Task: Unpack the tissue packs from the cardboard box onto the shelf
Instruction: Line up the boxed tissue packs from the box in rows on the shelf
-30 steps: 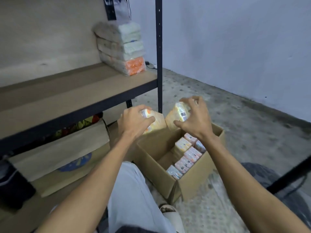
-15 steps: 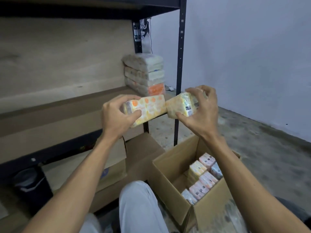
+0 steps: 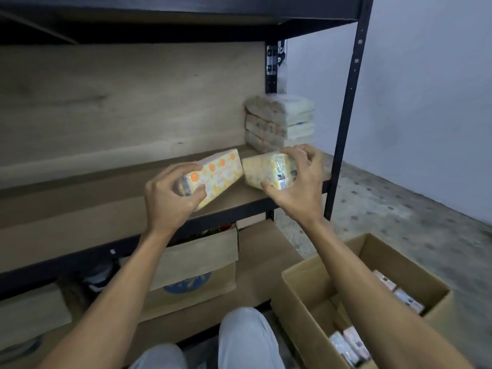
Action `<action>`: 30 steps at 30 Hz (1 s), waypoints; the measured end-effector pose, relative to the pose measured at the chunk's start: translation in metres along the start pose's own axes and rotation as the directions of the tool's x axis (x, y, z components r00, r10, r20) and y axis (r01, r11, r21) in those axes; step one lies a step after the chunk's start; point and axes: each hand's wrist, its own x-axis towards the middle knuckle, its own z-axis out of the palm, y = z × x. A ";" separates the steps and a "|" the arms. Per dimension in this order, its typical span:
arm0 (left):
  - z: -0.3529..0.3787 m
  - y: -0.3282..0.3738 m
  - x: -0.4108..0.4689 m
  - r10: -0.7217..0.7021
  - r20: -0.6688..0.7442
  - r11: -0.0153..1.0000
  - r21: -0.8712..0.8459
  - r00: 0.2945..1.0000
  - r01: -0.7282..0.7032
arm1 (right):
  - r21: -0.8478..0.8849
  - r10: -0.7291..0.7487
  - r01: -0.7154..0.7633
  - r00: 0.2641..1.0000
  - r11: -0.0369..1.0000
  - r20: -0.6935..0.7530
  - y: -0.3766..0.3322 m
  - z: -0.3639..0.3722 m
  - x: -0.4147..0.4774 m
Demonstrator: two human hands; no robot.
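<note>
Task partway: stack [image 3: 279, 123] on shelf [image 3: 93, 217], left hand [image 3: 170, 198] gripping dotted pack [image 3: 218, 174] and right hand [image 3: 295, 190] gripping pale pack [image 3: 266, 171] there, neither released; more packs [image 3: 351, 347] left in box [image 3: 295, 323].

Blue-logo carton [image 3: 200, 258], speckled grey floor [image 3: 404, 222], pale wall [image 3: 431, 102]

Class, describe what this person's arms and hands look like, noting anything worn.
Both forearms are bare, no sleeves in view. The left grip and right grip are ungloved hands with no visible rings, watch or bracelet. Light grey trousers cover the knees.
</note>
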 end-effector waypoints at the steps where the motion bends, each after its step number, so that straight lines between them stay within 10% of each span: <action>1: -0.002 -0.007 -0.001 -0.003 0.004 1.000 0.014 1.000 0.003 | 0.013 0.000 0.000 1.000 1.000 0.019 0.000 0.010 -0.001; 30: -0.032 -0.108 0.015 -0.234 0.264 0.920 0.371 0.936 0.126 | -0.049 0.114 -0.103 0.920 0.993 0.376 0.044 0.099 0.015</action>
